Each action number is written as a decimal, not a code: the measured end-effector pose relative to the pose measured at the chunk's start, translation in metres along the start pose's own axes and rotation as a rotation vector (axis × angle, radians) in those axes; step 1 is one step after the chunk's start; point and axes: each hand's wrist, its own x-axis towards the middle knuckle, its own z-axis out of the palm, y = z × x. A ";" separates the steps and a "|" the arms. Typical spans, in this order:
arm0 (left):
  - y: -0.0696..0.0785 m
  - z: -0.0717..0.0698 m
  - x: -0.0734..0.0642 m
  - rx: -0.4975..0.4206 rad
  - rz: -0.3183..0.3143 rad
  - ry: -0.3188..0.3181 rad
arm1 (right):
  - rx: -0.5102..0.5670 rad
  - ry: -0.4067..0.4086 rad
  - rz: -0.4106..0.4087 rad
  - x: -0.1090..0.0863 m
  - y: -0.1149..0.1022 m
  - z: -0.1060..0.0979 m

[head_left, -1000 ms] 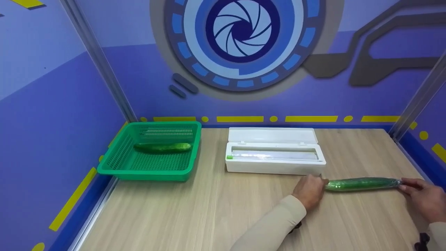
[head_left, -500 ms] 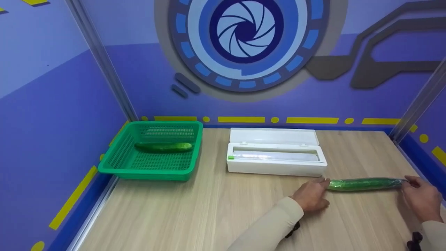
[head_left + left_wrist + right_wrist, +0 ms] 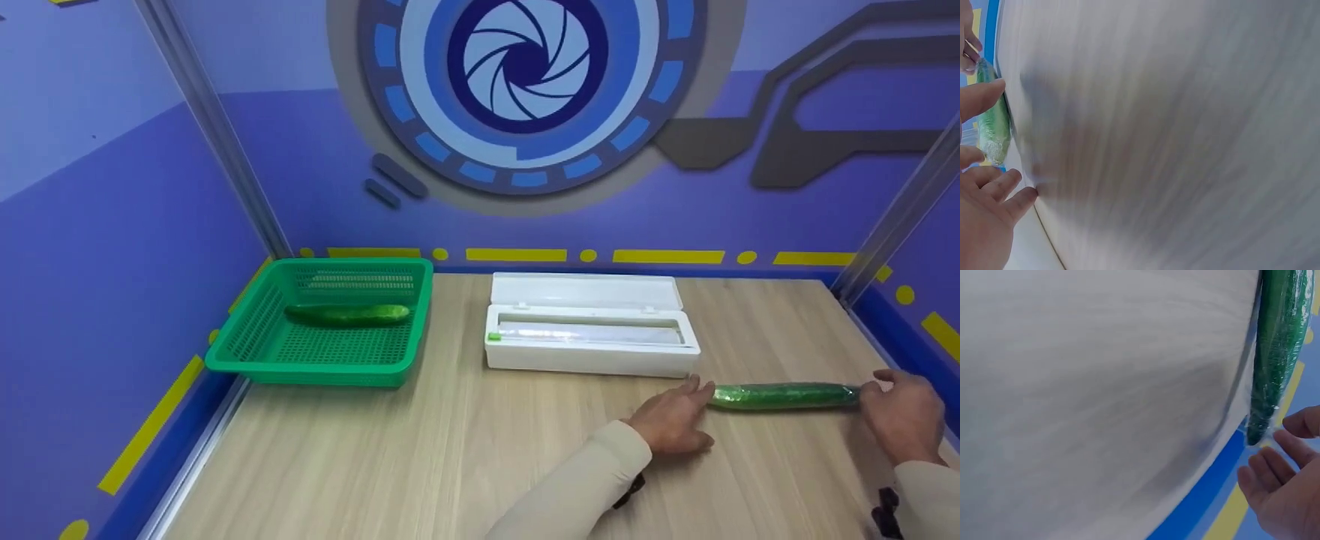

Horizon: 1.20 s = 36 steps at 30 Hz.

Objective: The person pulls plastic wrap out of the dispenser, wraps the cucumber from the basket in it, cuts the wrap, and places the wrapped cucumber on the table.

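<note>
A cucumber (image 3: 784, 396) in clear plastic film lies lengthwise on the table's right side. At its left end is my left hand (image 3: 675, 420), with thumb and fingers spread apart; the fingertips are at the wrapped tip. My right hand (image 3: 904, 416) is at the other end. In the right wrist view, its thumb and index finger stand apart and the index finger (image 3: 1292, 445) is against the film at the cucumber's tip (image 3: 1258, 430). The left wrist view shows the left thumb (image 3: 982, 100) in front of the wrapped cucumber (image 3: 995, 126).
A white cling film box (image 3: 592, 360) with its lid raised stands at the back middle, a film roll (image 3: 589, 333) inside. To the left, a green basket (image 3: 322, 369) holds an unwrapped cucumber (image 3: 349, 315). Printed panels (image 3: 585, 217) close off the table's back and sides.
My left hand has loosened from a curled grip and its fingers have spread. The right hand has shifted slightly left, against the cucumber's end, and its pinch has opened.
</note>
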 end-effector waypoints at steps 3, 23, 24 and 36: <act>-0.006 -0.004 -0.003 0.004 0.012 0.025 | -0.033 0.051 -0.108 0.001 -0.006 0.000; -0.087 -0.095 -0.055 0.053 0.105 0.228 | 0.111 0.146 -0.676 -0.016 -0.092 0.030; -0.092 -0.100 -0.058 0.062 0.094 0.236 | 0.109 0.140 -0.684 -0.018 -0.096 0.032; -0.146 -0.135 -0.086 0.100 -0.004 0.314 | 0.060 0.047 -0.732 -0.030 -0.136 0.038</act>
